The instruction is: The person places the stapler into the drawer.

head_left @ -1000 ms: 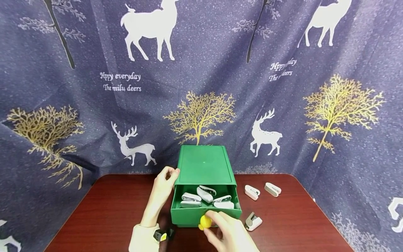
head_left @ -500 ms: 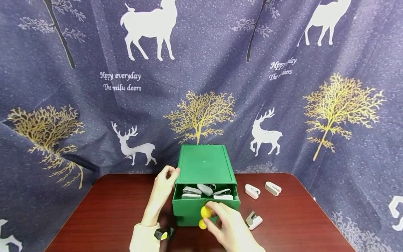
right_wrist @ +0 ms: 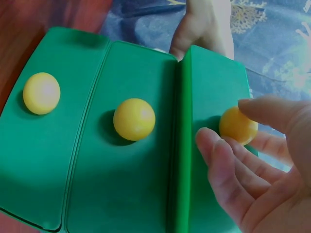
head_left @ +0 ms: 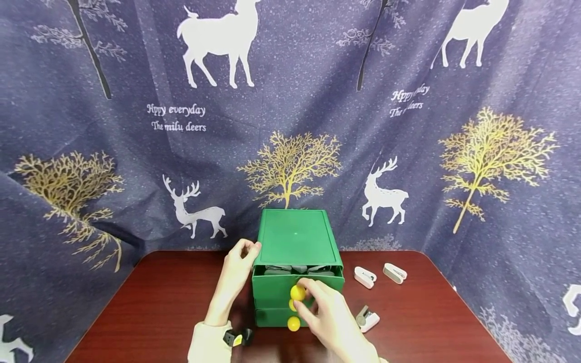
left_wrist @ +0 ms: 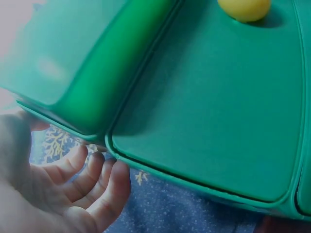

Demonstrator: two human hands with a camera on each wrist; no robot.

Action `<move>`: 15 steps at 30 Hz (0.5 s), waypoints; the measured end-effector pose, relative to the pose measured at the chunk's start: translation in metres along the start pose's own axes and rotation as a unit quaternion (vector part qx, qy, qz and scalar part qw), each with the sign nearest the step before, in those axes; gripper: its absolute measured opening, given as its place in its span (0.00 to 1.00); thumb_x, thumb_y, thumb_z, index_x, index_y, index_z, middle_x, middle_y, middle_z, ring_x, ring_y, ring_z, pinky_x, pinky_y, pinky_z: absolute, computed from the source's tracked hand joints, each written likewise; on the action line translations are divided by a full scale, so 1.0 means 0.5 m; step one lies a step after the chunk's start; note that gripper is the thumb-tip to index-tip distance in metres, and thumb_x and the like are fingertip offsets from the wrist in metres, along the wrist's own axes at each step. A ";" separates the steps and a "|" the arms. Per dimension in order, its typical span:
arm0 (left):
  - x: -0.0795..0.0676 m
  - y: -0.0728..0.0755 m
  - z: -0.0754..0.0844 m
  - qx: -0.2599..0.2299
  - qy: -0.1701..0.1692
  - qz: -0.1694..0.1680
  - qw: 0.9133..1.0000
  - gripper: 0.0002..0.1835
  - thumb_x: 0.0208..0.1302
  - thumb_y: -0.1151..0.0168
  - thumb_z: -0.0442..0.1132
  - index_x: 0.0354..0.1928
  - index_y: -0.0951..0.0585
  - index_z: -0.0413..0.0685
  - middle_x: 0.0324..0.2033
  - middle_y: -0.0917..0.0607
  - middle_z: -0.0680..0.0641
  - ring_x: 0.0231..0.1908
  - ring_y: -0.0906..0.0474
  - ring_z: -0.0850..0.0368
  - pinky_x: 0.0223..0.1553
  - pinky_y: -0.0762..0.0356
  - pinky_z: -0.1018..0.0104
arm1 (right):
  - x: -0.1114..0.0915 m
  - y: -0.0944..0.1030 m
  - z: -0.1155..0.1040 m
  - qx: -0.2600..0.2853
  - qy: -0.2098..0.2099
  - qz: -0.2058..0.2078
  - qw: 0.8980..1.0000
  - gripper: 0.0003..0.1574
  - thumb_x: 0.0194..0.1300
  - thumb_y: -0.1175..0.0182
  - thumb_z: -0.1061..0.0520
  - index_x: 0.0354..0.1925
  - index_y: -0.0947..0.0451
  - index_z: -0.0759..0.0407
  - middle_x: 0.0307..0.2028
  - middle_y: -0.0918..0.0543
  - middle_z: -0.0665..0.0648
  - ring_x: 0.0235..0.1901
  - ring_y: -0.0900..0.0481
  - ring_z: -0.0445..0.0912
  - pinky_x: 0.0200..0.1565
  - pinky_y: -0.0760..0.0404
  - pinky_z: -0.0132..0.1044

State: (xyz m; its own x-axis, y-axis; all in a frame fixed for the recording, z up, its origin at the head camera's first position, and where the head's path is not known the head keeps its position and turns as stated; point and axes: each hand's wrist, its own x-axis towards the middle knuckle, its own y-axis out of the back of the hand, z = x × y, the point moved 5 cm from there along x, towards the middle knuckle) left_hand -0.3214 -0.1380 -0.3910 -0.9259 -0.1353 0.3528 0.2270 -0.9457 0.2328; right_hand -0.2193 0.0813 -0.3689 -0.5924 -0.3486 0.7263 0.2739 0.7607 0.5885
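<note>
A green drawer cabinet (head_left: pixel 297 237) stands mid-table, its top drawer (head_left: pixel 268 290) pulled out a little. Inside that drawer, only the upper parts of white-grey staplers (head_left: pixel 278 270) show. My right hand (head_left: pixel 329 310) pinches the top drawer's round yellow knob (right_wrist: pixel 238 127) between thumb and fingers. Lower drawers below carry a middle knob (right_wrist: pixel 134 119) and a bottom knob (right_wrist: pixel 42 93); these drawers look flush. On the cabinet's left side, my left hand (head_left: pixel 236 262) touches the wall near the top front edge, its fingers (left_wrist: pixel 114 187) loosely bent.
Right of the cabinet lie two white staplers (head_left: pixel 365 277) (head_left: pixel 395 273); a grey-and-white stapler (head_left: pixel 367 319) lies nearer, beside my right wrist. The reddish-brown table (head_left: pixel 159 302) ends at a dark blue curtain (head_left: pixel 290 116) with deer and trees.
The top drawer has slid inward, with my right hand moving forward on its knob. The staplers inside are now mostly covered, and the lower knobs have come into sight. My left hand stays put.
</note>
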 end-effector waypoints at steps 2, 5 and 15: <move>0.000 -0.001 0.000 -0.002 0.001 -0.002 1.000 0.15 0.68 0.39 0.54 0.34 0.24 0.50 0.22 0.27 0.50 0.22 0.27 0.54 0.27 0.27 0.66 | 0.001 -0.003 0.005 0.000 -0.001 0.005 1.000 0.22 0.53 0.27 0.63 0.46 0.22 0.56 0.30 0.24 0.44 0.22 0.29 0.32 0.28 0.29 0.19; 0.000 -0.001 0.000 -0.002 0.002 -0.002 1.000 0.15 0.67 0.39 0.54 0.34 0.24 0.50 0.22 0.27 0.50 0.21 0.27 0.54 0.26 0.28 0.66 | 0.005 -0.005 0.009 -0.001 0.004 0.013 1.000 0.22 0.52 0.27 0.64 0.46 0.22 0.56 0.30 0.23 0.46 0.21 0.30 0.31 0.27 0.29 0.20; -0.001 0.000 0.000 0.001 -0.002 0.005 1.000 0.14 0.68 0.39 0.52 0.33 0.24 0.51 0.22 0.27 0.51 0.22 0.28 0.55 0.27 0.29 0.66 | 0.012 -0.011 0.019 0.002 -0.011 0.013 1.000 0.21 0.53 0.27 0.64 0.46 0.21 0.56 0.30 0.24 0.46 0.20 0.32 0.30 0.26 0.30 0.19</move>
State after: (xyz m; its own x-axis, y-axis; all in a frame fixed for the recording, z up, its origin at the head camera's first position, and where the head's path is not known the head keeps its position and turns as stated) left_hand -0.3211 -0.1380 -0.3913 -0.9222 -0.1435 0.3590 0.2369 -0.9436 0.2313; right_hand -0.2317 0.0802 -0.3710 -0.6017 -0.3174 0.7329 0.2861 0.7711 0.5688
